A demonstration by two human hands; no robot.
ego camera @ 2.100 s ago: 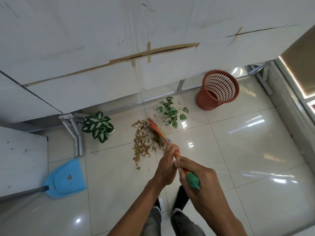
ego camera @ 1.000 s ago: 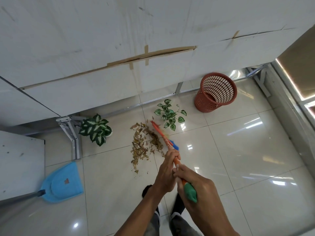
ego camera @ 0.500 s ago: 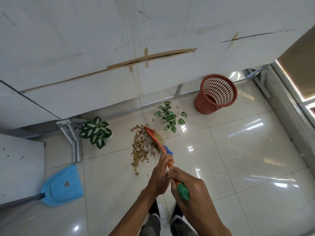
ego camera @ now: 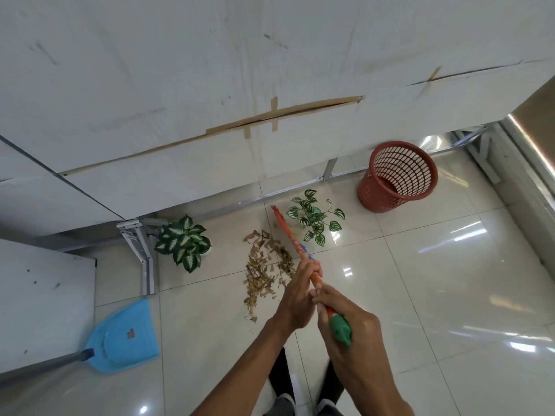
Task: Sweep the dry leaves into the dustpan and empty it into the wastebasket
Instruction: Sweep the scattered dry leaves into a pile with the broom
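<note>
Both my hands, left hand (ego camera: 300, 292) ahead of right hand (ego camera: 348, 322), stay clamped around the broom (ego camera: 289, 234); I've swung its head back behind the dry leaves (ego camera: 265, 270), ready to rake them toward the dustpan (ego camera: 124, 337) by the desk (ego camera: 39, 295).

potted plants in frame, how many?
2. One dark-leaved plant stands left of the dry leaves, beside the metal table leg. One trailing plant stands right of the broom, left of the wastebasket. None visibly hidden.
</note>
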